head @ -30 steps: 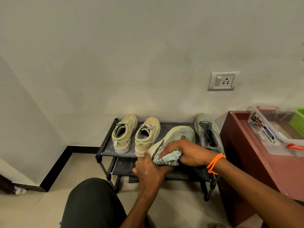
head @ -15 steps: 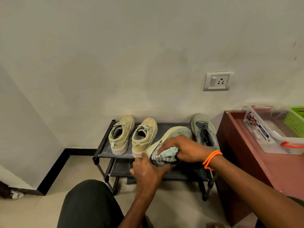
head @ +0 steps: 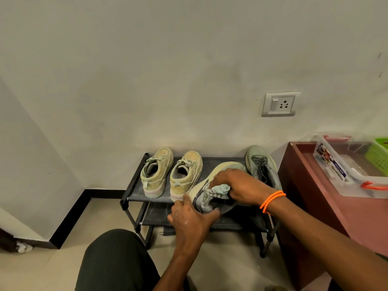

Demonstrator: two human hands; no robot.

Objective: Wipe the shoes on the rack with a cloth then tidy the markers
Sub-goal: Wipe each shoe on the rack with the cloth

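A low black shoe rack (head: 134, 185) stands against the wall. Two tan sneakers (head: 156, 172) (head: 185, 175) sit on its top shelf at the left, and a grey sneaker (head: 262, 164) sits at the right. Between them I hold a second grey sneaker (head: 212, 181) tilted on its side, pale sole towards the wall. My left hand (head: 192, 221) grips its heel from below. My right hand (head: 241, 186) presses a bunched light grey cloth (head: 219, 190) against the shoe's side. No markers can be made out.
A reddish-brown table (head: 304, 185) stands right of the rack, carrying a clear plastic box (head: 344, 175) with a red handle and a green basket (head: 378, 156). A wall socket (head: 280, 103) is above. My dark-trousered knee (head: 117, 261) is in front, on the beige floor.
My right hand has shifted the cloth slightly along the held shoe's side. The left hand has kept its hold on the heel. The camera has turned a little.
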